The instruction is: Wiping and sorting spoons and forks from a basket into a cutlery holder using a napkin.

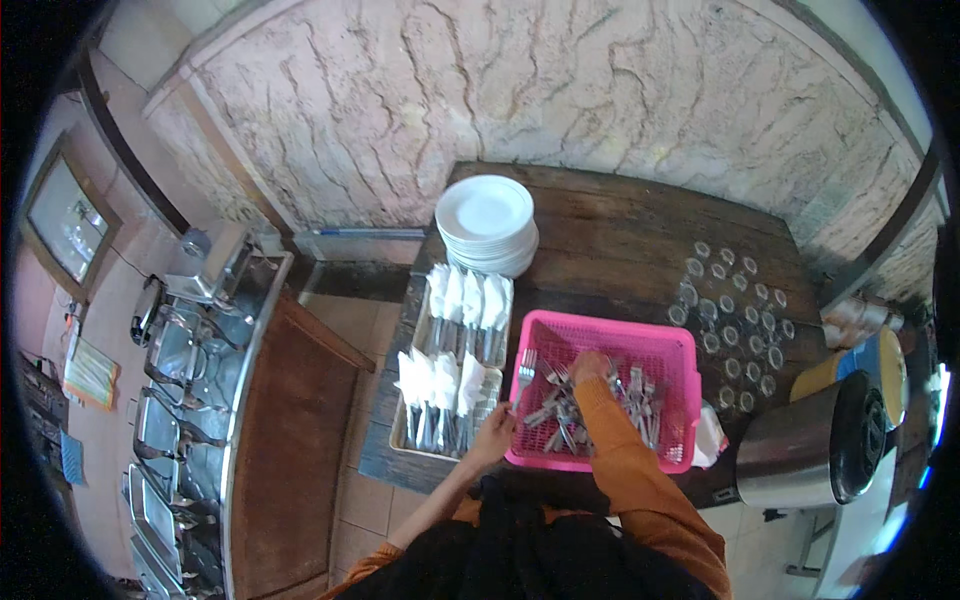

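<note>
My left hand [495, 433] grips a metal fork [526, 369] by its handle, tines up, over the near left rim of a pink plastic basket [611, 321]. Loose metal cutlery [562, 427], forks among it, lies jumbled inside the basket. My right hand [590, 366] reaches down into this pile; its fingertips are hidden, so I cannot see if it holds a piece. Left of the basket, a far metal tray [508, 304] and a near metal tray [496, 379] carry cutlery bundles [446, 386] topped with white napkins.
A stack of white plates [486, 214] stands behind the trays on the dark wooden table [622, 225]. Several clear glasses [727, 304] crowd its right side. A large steel container with a black lid [795, 446] is at the near right. Chafing dishes [161, 427] line a counter at left.
</note>
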Tool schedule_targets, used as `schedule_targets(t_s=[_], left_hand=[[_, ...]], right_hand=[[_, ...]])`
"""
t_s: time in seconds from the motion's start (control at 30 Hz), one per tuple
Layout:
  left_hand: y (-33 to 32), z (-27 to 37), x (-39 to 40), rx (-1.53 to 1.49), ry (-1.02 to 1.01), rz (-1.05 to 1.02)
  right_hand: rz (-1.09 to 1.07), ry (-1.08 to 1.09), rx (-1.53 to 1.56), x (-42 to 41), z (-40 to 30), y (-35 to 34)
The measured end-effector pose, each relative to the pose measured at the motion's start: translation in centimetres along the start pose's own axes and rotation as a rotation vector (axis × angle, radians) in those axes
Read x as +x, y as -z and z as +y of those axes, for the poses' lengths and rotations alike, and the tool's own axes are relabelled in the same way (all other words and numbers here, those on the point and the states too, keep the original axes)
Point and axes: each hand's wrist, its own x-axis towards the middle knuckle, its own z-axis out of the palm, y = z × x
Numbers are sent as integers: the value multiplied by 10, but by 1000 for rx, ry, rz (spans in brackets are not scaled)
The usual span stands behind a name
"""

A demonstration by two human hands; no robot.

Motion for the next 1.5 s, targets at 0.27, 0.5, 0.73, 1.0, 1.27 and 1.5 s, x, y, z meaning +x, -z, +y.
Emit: schedule_targets(t_s=[0.27, 0.5, 0.73, 1.0, 1.27, 1.5], left_hand=[[1, 23, 3, -22, 34, -135], [-39, 48, 20, 79, 28, -268], [-84, 46, 26, 93, 34, -387], [-106, 68, -2, 805, -275, -351], [-161, 46, 4, 684, -221, -641], [-209, 12, -10, 97, 90, -793]], right_hand=[[266, 2, 571, 0, 18, -13], [403, 155, 1404, -41, 35, 29], [32, 256, 1752, -103, 57, 61], [295, 352, 1399, -124, 103, 50], [322, 291, 1294, -151, 157, 33], [136, 270, 1522, -179, 206, 28]])
